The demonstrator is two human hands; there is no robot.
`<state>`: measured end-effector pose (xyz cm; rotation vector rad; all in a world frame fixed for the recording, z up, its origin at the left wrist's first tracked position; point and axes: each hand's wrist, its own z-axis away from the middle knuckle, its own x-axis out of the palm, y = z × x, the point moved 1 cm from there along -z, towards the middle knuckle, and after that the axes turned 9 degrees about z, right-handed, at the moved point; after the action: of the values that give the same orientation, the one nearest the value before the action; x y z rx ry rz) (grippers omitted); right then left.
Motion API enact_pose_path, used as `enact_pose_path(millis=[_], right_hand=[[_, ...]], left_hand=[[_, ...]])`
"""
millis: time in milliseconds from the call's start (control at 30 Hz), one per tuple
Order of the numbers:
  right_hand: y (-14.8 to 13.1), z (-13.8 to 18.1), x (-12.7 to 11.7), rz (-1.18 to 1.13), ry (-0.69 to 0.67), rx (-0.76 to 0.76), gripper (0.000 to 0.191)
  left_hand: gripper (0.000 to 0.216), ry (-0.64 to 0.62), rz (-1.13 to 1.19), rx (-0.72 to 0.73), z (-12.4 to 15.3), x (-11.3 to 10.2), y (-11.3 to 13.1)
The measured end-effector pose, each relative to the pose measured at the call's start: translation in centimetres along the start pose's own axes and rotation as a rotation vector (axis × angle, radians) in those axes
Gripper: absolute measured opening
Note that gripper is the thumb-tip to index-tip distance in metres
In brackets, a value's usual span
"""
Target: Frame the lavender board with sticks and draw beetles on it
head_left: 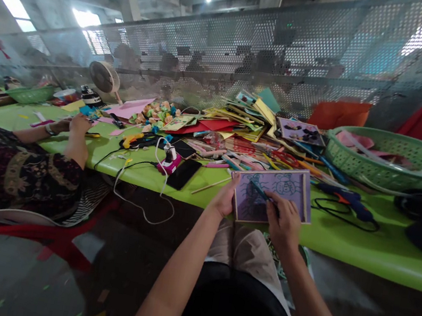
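My left hand (225, 199) grips the left edge of a purple framed picture board (290, 190) that rests tilted on the near edge of the green table (381, 251). My right hand (284, 225) is closed on a teal pen (264, 193) whose tip touches the drawing on the board. The board carries dark outlined figures and a pale wooden rim.
A heap of coloured paper and cards (240, 125) covers the table behind the board. A green basket (397, 159) stands at the right, a blue glue gun (344, 197) beside it. A black phone (184, 173) and cables lie left. Another person (10, 173) works at far left, near a small fan (103, 77).
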<state>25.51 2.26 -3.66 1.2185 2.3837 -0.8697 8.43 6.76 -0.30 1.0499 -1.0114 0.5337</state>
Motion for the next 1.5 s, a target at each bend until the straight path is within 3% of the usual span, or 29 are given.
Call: enact_pose_path(millis=[533, 800, 1167, 1500], right_hand=[[0.1, 0.0, 0.0, -0.004, 0.063, 0.041, 0.028], [0.1, 0.1, -0.1, -0.025, 0.078, 0.037, 0.026], [-0.1, 0.0, -0.3, -0.054, -0.006, -0.014, 0.026], [0.0, 0.0, -0.1, -0.044, 0.002, -0.046, 0.025]], left_hand=[[0.044, 0.065, -0.007, 0.002, -0.2, -0.3, 0.1], [0.042, 0.037, -0.020, 0.014, -0.4, -0.7, 0.0], [0.047, 0.041, -0.014, 0.012, 0.0, 0.4, 0.1], [0.039, 0.020, -0.023, 0.028, -0.1, 0.1, 0.1]])
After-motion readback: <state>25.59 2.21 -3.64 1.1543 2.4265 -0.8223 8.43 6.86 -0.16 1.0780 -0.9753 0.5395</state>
